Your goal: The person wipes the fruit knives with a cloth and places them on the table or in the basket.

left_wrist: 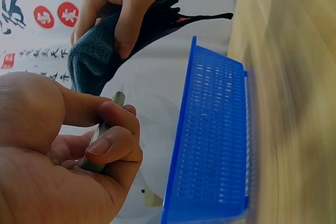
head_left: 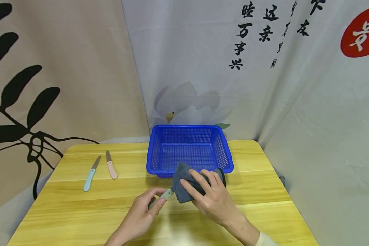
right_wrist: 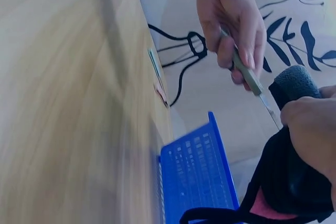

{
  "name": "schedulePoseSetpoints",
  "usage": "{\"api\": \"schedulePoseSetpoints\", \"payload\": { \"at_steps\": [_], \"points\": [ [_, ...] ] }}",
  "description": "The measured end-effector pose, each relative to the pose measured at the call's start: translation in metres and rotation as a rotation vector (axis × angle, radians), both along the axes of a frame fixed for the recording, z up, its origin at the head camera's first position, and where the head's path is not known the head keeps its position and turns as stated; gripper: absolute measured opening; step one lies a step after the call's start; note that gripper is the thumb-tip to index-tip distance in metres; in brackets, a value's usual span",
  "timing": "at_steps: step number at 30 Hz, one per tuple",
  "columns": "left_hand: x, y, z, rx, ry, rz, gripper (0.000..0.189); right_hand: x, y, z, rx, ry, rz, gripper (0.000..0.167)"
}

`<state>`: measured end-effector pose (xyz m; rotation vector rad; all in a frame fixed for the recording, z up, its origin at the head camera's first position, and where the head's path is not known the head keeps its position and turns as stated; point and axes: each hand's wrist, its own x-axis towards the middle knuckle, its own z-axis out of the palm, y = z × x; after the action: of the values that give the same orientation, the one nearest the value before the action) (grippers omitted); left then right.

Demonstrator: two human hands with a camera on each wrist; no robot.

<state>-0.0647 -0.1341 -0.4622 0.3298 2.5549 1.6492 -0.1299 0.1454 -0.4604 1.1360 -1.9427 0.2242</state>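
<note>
Grey-blue cloth [head_left: 179,191] sits bunched in the right hand [head_left: 213,201], seen from the head, with the fingers draped over it and bent round its sides. Just left of those fingers, the left hand [head_left: 142,212] grips a green-handled knife [head_left: 165,195] by its handle; the cloth hides most of the blade. Right past the right fingertips stands a blue plastic basket [head_left: 187,153]. Well to the left of the left fingers, and farther off, a pale-blue-handled knife [head_left: 91,174] and a pink-handled knife [head_left: 111,167] lie near each other on the wooden table [head_left: 264,205], blades pointing away from the person.

From the left wrist, the left fingers fold closely around the green handle, its end poking out past them with a thin sliver of blade. Beyond them the right thumb and fingers clasp the cloth.

From the right wrist, a stretch of blade shows between the left fingers and the cloth; its tip is hidden, and I can't tell whether the steel touches the fabric.
</note>
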Motion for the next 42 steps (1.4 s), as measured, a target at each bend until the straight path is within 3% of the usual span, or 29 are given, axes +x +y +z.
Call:
{"api": "schedulePoseSetpoints", "payload": {
  "at_steps": [6, 16, 27, 35, 42],
  "points": [
    [0.001, 0.001, -0.001, -0.003, 0.05, -0.02, 0.023, 0.006, -0.012, -0.003, 0.05, -0.011, -0.016, 0.069],
    [0.002, -0.001, -0.002, 0.01, 0.099, -0.036, 0.018, 0.002, -0.01, -0.009, 0.058, -0.034, -0.068, 0.045],
    [0.002, -0.002, -0.001, 0.004, 0.071, -0.044, 0.017, -0.007, -0.001, -0.012, 0.059, -0.047, -0.117, 0.073],
    [0.002, -0.003, -0.001, -0.001, 0.078, -0.05, 0.018, -0.013, 0.008, -0.012, 0.05, -0.066, -0.133, 0.067],
    [0.003, -0.003, 0.0, -0.006, 0.07, -0.054, 0.018, -0.018, 0.015, -0.01, 0.059, -0.056, -0.152, 0.077]
  ]
}}
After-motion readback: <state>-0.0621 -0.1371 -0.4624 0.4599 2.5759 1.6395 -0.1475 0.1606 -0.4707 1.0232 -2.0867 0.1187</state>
